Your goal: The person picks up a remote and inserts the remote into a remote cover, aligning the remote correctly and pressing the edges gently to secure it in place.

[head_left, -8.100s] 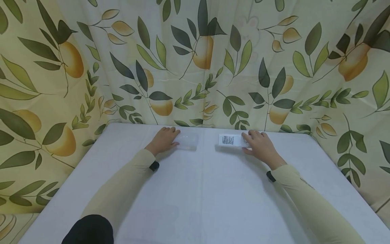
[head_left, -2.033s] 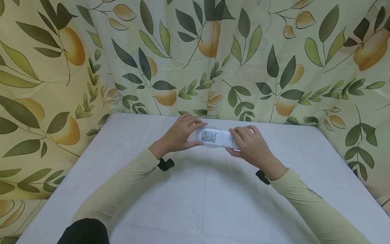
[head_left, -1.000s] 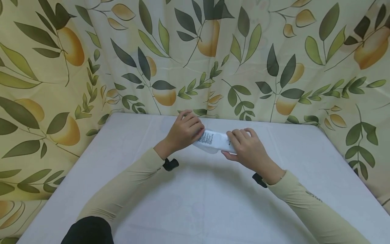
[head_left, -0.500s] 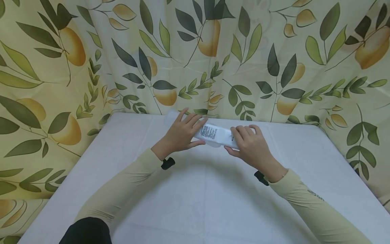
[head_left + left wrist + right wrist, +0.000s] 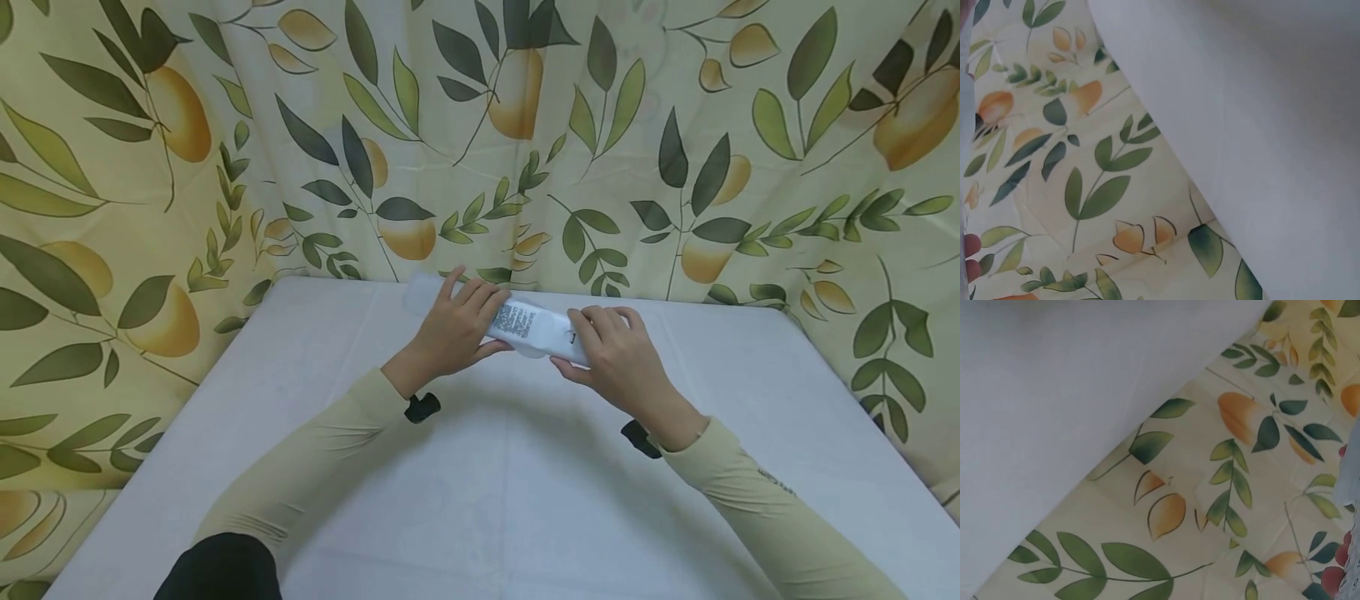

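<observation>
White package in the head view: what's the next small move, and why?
I'd probably have the right hand ease the white package slightly toward the left hand, which holds the clear container. Package and container overlap, and the package end in the right hand juts past the container's edge; how deep it sits is hard to tell.

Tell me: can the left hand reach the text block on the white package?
Probably yes: the left hand is beside the text block, and the right hand grips the white package nearer its other end.
</observation>
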